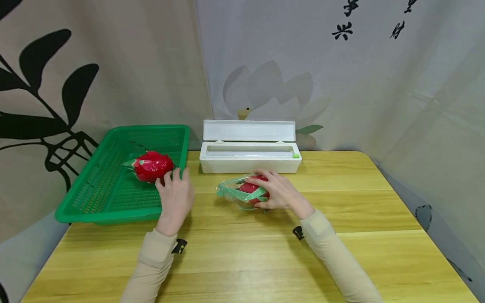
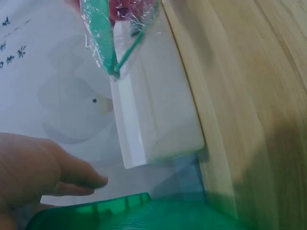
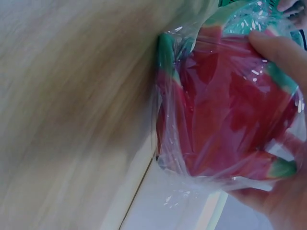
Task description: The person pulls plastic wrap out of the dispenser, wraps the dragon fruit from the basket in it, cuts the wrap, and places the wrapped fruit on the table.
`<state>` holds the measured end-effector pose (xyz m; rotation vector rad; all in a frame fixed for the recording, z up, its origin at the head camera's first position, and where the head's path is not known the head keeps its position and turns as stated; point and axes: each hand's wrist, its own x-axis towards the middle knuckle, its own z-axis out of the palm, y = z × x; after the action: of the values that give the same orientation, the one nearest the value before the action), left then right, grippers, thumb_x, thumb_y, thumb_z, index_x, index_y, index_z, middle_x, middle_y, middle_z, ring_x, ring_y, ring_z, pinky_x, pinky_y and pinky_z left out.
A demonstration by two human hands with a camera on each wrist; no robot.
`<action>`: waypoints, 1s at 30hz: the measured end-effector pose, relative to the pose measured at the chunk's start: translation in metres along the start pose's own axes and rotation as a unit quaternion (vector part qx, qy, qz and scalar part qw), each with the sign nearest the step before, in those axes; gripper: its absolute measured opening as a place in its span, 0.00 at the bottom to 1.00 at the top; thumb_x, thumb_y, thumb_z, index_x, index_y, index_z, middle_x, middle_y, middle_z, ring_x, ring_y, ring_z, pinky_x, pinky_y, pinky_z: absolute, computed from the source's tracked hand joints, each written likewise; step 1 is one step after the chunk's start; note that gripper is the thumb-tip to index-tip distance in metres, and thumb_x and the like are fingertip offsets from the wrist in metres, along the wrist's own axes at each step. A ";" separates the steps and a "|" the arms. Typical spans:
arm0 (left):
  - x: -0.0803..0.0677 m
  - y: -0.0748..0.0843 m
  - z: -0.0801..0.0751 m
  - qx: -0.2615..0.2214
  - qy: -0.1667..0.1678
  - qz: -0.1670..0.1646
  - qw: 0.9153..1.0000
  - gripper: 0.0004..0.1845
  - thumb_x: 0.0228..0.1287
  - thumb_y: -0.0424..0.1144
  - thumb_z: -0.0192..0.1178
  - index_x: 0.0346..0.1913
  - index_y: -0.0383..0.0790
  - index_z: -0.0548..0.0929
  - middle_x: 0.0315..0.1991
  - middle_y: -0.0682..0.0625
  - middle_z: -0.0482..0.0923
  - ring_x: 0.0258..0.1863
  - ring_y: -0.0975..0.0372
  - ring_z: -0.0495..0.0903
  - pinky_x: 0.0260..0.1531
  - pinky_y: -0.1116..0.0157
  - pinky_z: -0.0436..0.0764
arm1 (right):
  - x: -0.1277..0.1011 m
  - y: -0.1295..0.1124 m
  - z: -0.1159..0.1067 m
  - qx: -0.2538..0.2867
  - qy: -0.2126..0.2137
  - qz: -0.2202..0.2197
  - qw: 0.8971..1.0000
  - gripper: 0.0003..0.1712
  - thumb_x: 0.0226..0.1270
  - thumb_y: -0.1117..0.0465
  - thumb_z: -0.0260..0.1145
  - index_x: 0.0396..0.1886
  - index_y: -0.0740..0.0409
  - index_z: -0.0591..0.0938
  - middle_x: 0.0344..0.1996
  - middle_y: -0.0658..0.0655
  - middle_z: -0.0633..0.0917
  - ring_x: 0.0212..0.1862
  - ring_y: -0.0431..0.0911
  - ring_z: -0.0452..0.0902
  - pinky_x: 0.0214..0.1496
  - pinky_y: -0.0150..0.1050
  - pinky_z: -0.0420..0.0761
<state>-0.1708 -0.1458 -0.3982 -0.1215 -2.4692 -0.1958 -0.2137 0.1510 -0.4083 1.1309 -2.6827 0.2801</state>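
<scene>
My right hand [image 1: 278, 191] grips a red dragon fruit [image 1: 253, 189] with green-tipped scales, wrapped in clear plastic film. In the right wrist view the film stretches over the dragon fruit [image 3: 225, 105], with the thumb on one side and fingers on the other. Over the right rim of the green basket [image 1: 125, 216], my left hand [image 1: 175, 198] hangs with loose fingers. Its fingertips are right beside a second, shiny dragon fruit [image 1: 153, 167] lying in the basket. The left wrist view shows that hand [image 2: 43, 167] with fingers extended above the basket's edge.
A white cling film dispenser box [image 1: 250, 164] stands at the back of the wooden table [image 1: 242, 261], its lid [image 1: 249, 130] raised and a small green slider [image 1: 295, 156] at its right end. Behind the table hangs a printed curtain [image 1: 151, 63].
</scene>
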 end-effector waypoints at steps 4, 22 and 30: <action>-0.002 -0.004 0.002 -0.003 0.001 -0.008 1.000 0.17 0.57 0.25 0.58 0.51 0.30 0.78 0.48 0.33 0.80 0.45 0.37 0.76 0.46 0.33 0.70 | -0.001 0.001 0.000 0.003 0.008 0.005 1.000 0.43 0.46 0.41 0.74 0.65 0.38 0.71 0.63 0.57 0.71 0.58 0.55 0.71 0.49 0.50 0.80; -0.004 -0.007 0.001 -0.022 0.014 -0.003 1.000 0.15 0.57 0.24 0.57 0.48 0.31 0.81 0.49 0.35 0.81 0.42 0.38 0.78 0.47 0.32 0.70 | -0.013 0.013 -0.004 0.059 -0.003 0.061 0.996 0.43 0.47 0.42 0.74 0.65 0.37 0.71 0.63 0.58 0.70 0.59 0.53 0.69 0.51 0.50 0.78; -0.004 -0.007 0.001 -0.025 0.010 -0.002 1.000 0.15 0.56 0.24 0.57 0.48 0.30 0.81 0.49 0.34 0.81 0.42 0.38 0.78 0.46 0.32 0.70 | -0.014 0.017 -0.002 0.094 -0.004 0.066 0.993 0.42 0.47 0.43 0.74 0.65 0.38 0.71 0.63 0.58 0.69 0.48 0.51 0.76 0.46 0.45 0.79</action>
<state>-0.1697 -0.1531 -0.4024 -0.1355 -2.4459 -0.2598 -0.2165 0.1730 -0.4117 1.0059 -2.7903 0.5613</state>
